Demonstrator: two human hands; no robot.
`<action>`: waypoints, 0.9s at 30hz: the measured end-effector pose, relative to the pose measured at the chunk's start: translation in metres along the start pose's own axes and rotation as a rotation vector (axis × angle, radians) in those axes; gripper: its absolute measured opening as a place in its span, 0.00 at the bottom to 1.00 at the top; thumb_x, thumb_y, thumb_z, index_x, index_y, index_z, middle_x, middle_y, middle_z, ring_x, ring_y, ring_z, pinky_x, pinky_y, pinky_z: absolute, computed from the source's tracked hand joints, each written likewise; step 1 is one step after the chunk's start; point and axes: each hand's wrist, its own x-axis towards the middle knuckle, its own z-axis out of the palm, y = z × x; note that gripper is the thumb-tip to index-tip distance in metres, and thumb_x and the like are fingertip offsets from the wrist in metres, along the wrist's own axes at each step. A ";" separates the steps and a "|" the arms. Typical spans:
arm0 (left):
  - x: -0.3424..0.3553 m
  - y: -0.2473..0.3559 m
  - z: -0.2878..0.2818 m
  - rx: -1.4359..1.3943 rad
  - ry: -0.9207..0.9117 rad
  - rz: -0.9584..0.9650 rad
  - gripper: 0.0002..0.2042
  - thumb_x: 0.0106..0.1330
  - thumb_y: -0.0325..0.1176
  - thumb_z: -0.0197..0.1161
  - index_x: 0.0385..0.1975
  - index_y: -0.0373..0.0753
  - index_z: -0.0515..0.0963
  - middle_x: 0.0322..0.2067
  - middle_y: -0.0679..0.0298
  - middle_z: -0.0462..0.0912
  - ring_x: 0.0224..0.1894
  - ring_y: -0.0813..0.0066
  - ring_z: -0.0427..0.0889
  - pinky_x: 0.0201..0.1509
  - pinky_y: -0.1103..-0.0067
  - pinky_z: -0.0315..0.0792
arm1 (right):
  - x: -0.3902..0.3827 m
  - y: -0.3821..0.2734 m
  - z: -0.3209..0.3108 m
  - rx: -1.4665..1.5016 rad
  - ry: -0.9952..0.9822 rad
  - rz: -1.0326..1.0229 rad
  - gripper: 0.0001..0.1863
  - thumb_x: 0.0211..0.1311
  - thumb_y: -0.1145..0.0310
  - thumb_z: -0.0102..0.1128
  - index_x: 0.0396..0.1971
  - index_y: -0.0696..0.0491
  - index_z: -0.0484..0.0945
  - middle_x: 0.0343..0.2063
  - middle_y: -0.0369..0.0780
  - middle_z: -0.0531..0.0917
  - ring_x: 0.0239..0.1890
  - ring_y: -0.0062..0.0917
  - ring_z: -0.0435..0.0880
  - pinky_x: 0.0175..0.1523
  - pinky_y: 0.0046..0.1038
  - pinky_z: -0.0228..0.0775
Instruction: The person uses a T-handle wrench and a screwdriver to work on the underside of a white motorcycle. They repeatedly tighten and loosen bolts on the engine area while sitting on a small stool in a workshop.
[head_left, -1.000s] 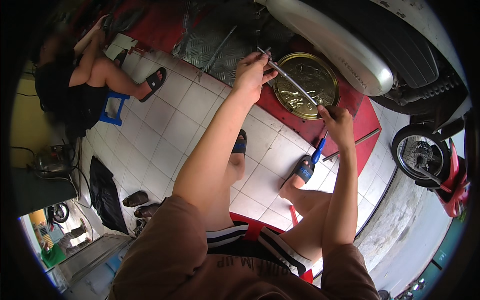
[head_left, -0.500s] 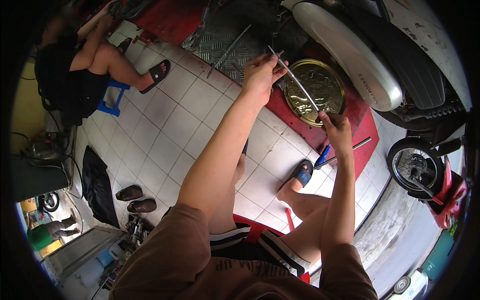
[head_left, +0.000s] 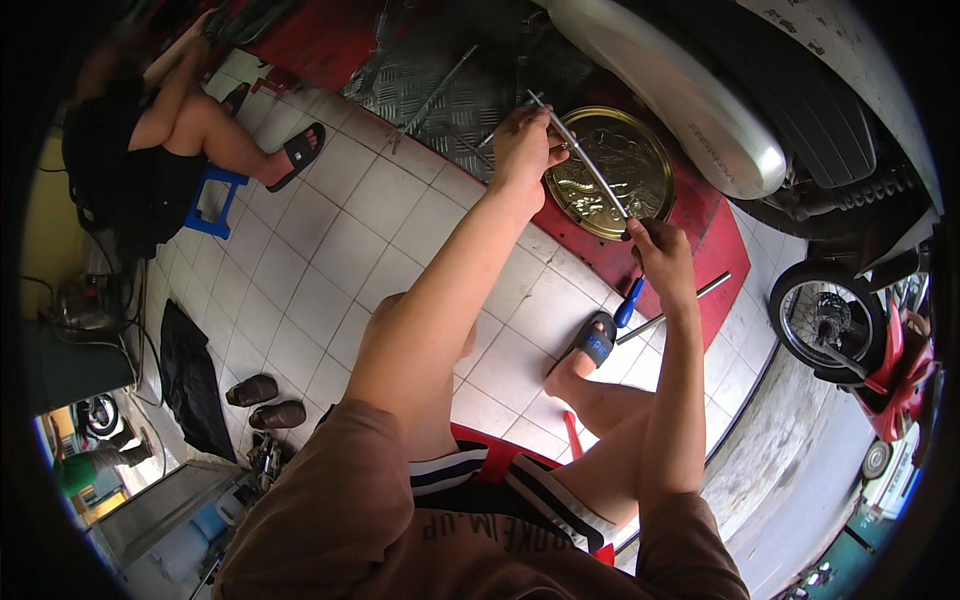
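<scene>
A long slim metal T-handle wrench (head_left: 594,167) runs slanting from my left hand down to my right hand, over a round gold embossed tray (head_left: 655,150). My left hand (head_left: 524,148) is closed about its upper end, near a short crosspiece; the palm side is hidden. My right hand (head_left: 664,258) pinches the lower end, thumb along the shaft. Close below the right hand are a blue-handled tool (head_left: 629,303) and a loose metal bar (head_left: 682,305). The tray rests on a red platform (head_left: 705,225).
A motorcycle with a silver side panel (head_left: 690,105) stands beyond the tray. Another metal rod (head_left: 437,95) lies on a ridged metal plate (head_left: 425,70). At the left sits a person (head_left: 140,150) by a blue stool (head_left: 213,200). Brown shoes (head_left: 265,400) are on the tiled floor.
The view has shifted slightly, so the surroundings sit a little differently. Both hands still hold the T-handle wrench, and its upper end has turned slightly.
</scene>
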 end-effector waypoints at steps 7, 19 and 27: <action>0.004 -0.014 0.004 0.402 -0.081 0.341 0.13 0.69 0.27 0.54 0.51 0.33 0.71 0.39 0.61 0.79 0.36 0.76 0.83 0.31 0.82 0.75 | -0.001 -0.005 -0.002 0.159 -0.044 0.096 0.18 0.64 0.58 0.60 0.26 0.60 0.81 0.11 0.32 0.72 0.16 0.12 0.66 0.22 0.21 0.57; -0.015 0.006 0.009 0.832 -0.365 0.849 0.33 0.62 0.24 0.58 0.68 0.36 0.54 0.30 0.59 0.81 0.29 0.72 0.83 0.33 0.77 0.78 | -0.008 -0.020 0.017 0.682 -0.198 0.128 0.15 0.72 0.65 0.48 0.32 0.60 0.78 0.13 0.29 0.67 0.13 0.10 0.57 0.17 0.19 0.45; -0.005 0.018 0.015 0.960 -0.506 1.021 0.36 0.56 0.20 0.56 0.68 0.46 0.57 0.29 0.60 0.80 0.26 0.61 0.80 0.32 0.71 0.75 | -0.033 -0.035 0.035 0.764 -0.204 0.028 0.21 0.72 0.58 0.46 0.32 0.62 0.76 0.15 0.37 0.74 0.14 0.22 0.73 0.21 0.22 0.65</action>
